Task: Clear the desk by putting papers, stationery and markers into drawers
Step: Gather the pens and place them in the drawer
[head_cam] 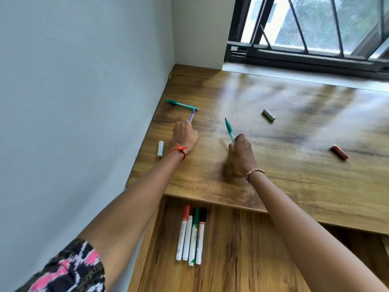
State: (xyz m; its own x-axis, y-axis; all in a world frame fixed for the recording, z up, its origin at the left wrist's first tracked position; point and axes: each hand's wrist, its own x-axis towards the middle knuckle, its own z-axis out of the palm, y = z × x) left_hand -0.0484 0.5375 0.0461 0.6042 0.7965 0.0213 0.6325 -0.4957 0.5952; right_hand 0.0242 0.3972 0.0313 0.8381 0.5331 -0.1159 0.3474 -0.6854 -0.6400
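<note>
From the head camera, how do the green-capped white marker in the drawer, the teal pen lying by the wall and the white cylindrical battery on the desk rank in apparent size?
1. green-capped white marker, though it lies nearest the camera, which may inflate it.
2. teal pen, farther off.
3. white cylindrical battery, smallest.

Green pen (229, 130), red wrist thread (178, 150)

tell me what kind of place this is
Likely a home study corner: a wooden desk set against a plain wall by a barred window, an open drawer with four whiteboard markers, the left hand gripping a purple pen, the right hand holding a green pen.
</note>
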